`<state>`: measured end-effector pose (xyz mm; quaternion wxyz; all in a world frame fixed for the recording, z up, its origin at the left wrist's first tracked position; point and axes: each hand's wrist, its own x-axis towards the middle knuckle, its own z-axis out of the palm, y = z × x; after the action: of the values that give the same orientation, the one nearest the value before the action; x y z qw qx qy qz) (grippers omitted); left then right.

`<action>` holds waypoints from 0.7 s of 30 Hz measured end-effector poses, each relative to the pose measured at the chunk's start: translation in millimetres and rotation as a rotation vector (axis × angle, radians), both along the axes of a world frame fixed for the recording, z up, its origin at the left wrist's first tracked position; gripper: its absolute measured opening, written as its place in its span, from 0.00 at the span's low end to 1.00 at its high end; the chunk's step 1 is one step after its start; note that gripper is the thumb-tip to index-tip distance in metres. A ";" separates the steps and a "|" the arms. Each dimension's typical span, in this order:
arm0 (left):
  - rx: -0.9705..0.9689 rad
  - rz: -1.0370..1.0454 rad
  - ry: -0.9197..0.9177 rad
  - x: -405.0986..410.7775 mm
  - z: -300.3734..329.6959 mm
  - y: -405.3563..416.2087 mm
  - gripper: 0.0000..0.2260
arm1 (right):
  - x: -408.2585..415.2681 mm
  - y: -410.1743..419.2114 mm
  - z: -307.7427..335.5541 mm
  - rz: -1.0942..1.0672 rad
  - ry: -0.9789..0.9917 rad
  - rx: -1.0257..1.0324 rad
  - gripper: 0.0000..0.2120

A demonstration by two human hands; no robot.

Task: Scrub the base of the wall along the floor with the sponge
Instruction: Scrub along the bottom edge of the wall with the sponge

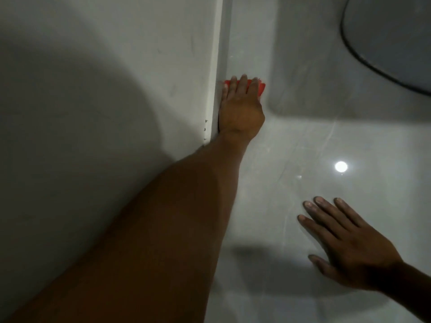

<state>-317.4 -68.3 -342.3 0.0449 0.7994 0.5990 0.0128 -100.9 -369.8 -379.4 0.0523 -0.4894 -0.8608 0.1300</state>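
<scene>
A red sponge [261,88] lies under the fingers of my left hand [241,110], pressed against the foot of the wall where the pale skirting strip [215,66] meets the glossy floor. Only the sponge's far edge and right corner show past my fingers. My left arm stretches forward along the grey wall [105,89]. My right hand [345,243] rests flat on the floor tiles at the lower right, fingers spread, holding nothing.
The shiny light-grey tiled floor [303,159] reflects a ceiling lamp as a bright spot [341,166]. A dark rounded object [391,38] with a black rim fills the upper right corner. My shadow covers the wall at left.
</scene>
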 end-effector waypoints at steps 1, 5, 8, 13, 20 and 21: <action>-0.019 0.017 -0.012 1.4 3.2 -1.5 0.23 | -0.5 -0.4 0.8 0.000 -0.002 -0.006 0.42; 0.004 0.063 -0.127 -5.6 10.9 -51.2 0.21 | 1.0 -0.5 0.5 0.004 -0.002 -0.013 0.43; 0.006 0.059 -0.238 -30.8 8.5 -145.5 0.19 | -0.1 -0.7 -0.1 0.001 0.008 -0.014 0.43; -0.074 0.075 -0.138 -52.8 2.5 -240.1 0.23 | -0.4 0.5 3.1 0.015 0.010 0.008 0.41; -0.032 -0.170 -0.043 -31.0 -0.5 -146.7 0.27 | -0.7 0.4 0.0 0.022 -0.003 0.017 0.40; 0.003 -0.216 -0.011 -23.2 0.2 -122.3 0.28 | 0.3 0.4 0.7 0.024 -0.009 0.012 0.40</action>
<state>-340.6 -190.7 -342.1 0.0481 0.8594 0.5088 0.0134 -100.6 -369.4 -378.7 0.0500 -0.4793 -0.8675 0.1233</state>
